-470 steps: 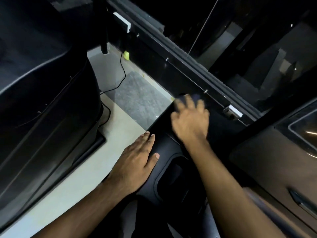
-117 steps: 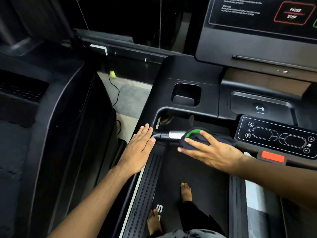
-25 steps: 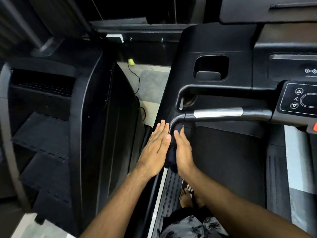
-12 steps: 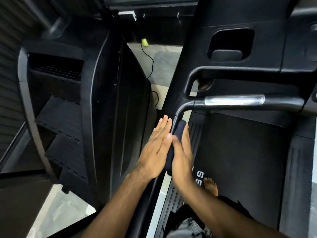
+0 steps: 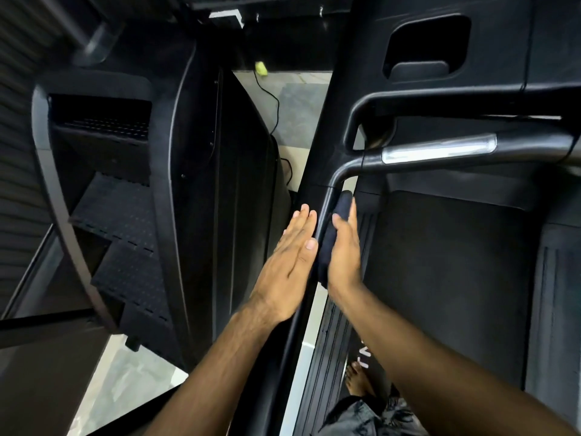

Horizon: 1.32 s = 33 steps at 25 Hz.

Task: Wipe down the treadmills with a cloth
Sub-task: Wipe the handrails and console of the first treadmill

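At the far left, a neighbouring machine with dark perforated steps is seen, and beyond it a strip of pale floor on which a thin black cable and a small yellow-green object lie. The left hand is held flat with the fingers straight and together, laid against the outer side of the treadmill's black side handrail; nothing is gripped by it. On the inner side of the same rail, a dark cloth is pressed against the rail by the right hand, whose thumb and fingers are stretched along the cloth; the cloth's rounded end is seen just past the fingertips, near the bend of the rail. Further right, the rail is seen to turn into a cross bar with a silver grip sensor. Above it, a recessed cup holder is set in the console. Below, the treadmill belt is stood on by a bare foot.
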Each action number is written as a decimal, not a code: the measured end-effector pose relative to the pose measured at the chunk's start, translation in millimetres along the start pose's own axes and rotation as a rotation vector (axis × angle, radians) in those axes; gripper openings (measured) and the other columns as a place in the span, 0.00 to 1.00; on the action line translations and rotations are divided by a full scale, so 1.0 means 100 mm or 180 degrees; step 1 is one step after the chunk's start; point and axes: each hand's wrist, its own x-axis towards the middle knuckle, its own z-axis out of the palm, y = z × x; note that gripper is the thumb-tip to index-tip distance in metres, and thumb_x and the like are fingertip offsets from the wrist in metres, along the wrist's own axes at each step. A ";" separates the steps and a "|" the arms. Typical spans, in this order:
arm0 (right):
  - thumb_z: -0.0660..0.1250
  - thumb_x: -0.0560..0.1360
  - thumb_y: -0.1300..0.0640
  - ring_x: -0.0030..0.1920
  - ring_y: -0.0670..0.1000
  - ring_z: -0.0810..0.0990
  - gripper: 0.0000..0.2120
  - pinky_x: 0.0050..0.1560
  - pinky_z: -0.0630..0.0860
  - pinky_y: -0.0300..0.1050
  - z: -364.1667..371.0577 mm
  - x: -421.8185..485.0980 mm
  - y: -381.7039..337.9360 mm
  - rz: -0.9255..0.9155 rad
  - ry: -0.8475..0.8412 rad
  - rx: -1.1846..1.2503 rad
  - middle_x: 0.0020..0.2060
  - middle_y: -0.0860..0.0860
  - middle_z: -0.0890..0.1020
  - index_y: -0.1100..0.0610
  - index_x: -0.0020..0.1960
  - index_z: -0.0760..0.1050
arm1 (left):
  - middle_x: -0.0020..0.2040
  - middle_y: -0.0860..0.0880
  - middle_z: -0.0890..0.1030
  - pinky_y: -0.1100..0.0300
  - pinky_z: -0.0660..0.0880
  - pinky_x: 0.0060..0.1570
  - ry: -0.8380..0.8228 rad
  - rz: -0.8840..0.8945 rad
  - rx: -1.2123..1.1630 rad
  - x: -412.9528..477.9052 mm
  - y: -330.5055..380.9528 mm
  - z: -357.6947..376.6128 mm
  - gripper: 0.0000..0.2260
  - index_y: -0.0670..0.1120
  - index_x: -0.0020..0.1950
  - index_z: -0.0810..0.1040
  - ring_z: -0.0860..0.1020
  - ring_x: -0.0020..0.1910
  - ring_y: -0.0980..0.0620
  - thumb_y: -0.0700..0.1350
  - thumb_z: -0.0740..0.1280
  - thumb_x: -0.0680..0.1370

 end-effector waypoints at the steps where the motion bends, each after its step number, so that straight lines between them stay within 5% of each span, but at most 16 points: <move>1: 0.59 0.77 0.49 0.76 0.38 0.59 0.33 0.79 0.54 0.49 0.00 -0.08 0.00 0.0060 -0.0033 0.0077 0.78 0.40 0.61 0.48 0.80 0.56 | 0.80 0.55 0.51 0.51 0.48 0.78 -0.0017 -0.0004 -0.0011 -0.04 -0.01 0.01 0.27 0.47 0.79 0.54 0.47 0.77 0.63 0.57 0.45 0.82; 5: 0.59 0.78 0.48 0.78 0.38 0.54 0.33 0.79 0.52 0.47 0.03 -0.60 0.19 -0.0630 -0.0226 -0.0132 0.79 0.40 0.57 0.47 0.81 0.53 | 0.79 0.56 0.53 0.52 0.49 0.78 0.0024 -0.0019 -0.0137 -0.16 -0.03 0.02 0.28 0.47 0.79 0.57 0.49 0.77 0.63 0.59 0.45 0.81; 9: 0.62 0.74 0.42 0.77 0.42 0.61 0.35 0.79 0.55 0.52 0.00 -0.37 0.20 0.0138 0.0034 -0.0022 0.77 0.40 0.63 0.43 0.79 0.58 | 0.79 0.58 0.53 0.52 0.49 0.78 0.0003 -0.0104 -0.0063 -0.35 -0.01 0.00 0.28 0.49 0.79 0.56 0.49 0.77 0.64 0.60 0.44 0.82; 13: 0.58 0.78 0.48 0.77 0.39 0.57 0.32 0.79 0.53 0.47 -0.01 -0.69 0.34 -0.0672 -0.0190 -0.0290 0.79 0.42 0.59 0.47 0.81 0.54 | 0.76 0.57 0.46 0.64 0.48 0.76 0.0061 -0.0356 -0.0478 -0.48 0.20 0.03 0.27 0.43 0.78 0.54 0.48 0.74 0.65 0.57 0.39 0.84; 17: 0.60 0.75 0.45 0.76 0.40 0.61 0.33 0.79 0.56 0.51 -0.04 -0.65 0.32 0.0052 -0.0007 -0.0092 0.77 0.39 0.63 0.43 0.80 0.57 | 0.80 0.54 0.51 0.47 0.49 0.77 0.0036 0.0130 0.0069 -0.63 -0.15 0.06 0.28 0.46 0.79 0.54 0.48 0.78 0.59 0.59 0.43 0.83; 20: 0.57 0.78 0.47 0.78 0.39 0.56 0.30 0.79 0.53 0.46 -0.04 -1.08 0.47 -0.0688 -0.0214 -0.0365 0.79 0.41 0.58 0.43 0.79 0.54 | 0.80 0.53 0.51 0.48 0.49 0.78 0.0060 0.0175 0.0179 -0.71 -0.28 0.07 0.29 0.45 0.79 0.54 0.48 0.79 0.57 0.59 0.43 0.83; 23: 0.58 0.76 0.51 0.76 0.37 0.59 0.32 0.79 0.54 0.46 -0.06 -0.71 0.47 0.0006 0.0028 -0.0094 0.78 0.41 0.61 0.47 0.80 0.57 | 0.80 0.55 0.50 0.49 0.48 0.78 -0.0077 0.0098 0.0112 -0.83 -0.27 0.06 0.28 0.47 0.79 0.53 0.46 0.78 0.59 0.59 0.43 0.83; 27: 0.58 0.77 0.51 0.78 0.39 0.55 0.33 0.79 0.52 0.46 -0.08 -1.28 0.64 -0.0525 -0.0220 -0.0377 0.79 0.41 0.57 0.48 0.81 0.54 | 0.80 0.55 0.49 0.48 0.48 0.78 -0.0089 0.0172 0.0153 -0.96 -0.35 0.08 0.29 0.47 0.80 0.51 0.46 0.78 0.58 0.61 0.42 0.82; 31: 0.60 0.75 0.51 0.76 0.41 0.62 0.33 0.79 0.55 0.50 -0.12 -0.96 0.67 0.0244 -0.0115 0.0100 0.77 0.43 0.64 0.46 0.80 0.59 | 0.80 0.56 0.49 0.48 0.48 0.78 -0.0102 0.0087 0.0150 -1.10 -0.38 0.07 0.29 0.48 0.80 0.52 0.45 0.78 0.59 0.61 0.42 0.82; 33: 0.59 0.77 0.51 0.78 0.41 0.57 0.33 0.80 0.53 0.50 -0.11 -1.36 0.69 -0.0091 -0.0216 -0.0187 0.79 0.42 0.59 0.48 0.81 0.55 | 0.80 0.56 0.49 0.48 0.49 0.78 -0.0097 0.0185 0.0192 -1.20 -0.40 0.09 0.28 0.48 0.80 0.52 0.46 0.78 0.58 0.60 0.43 0.83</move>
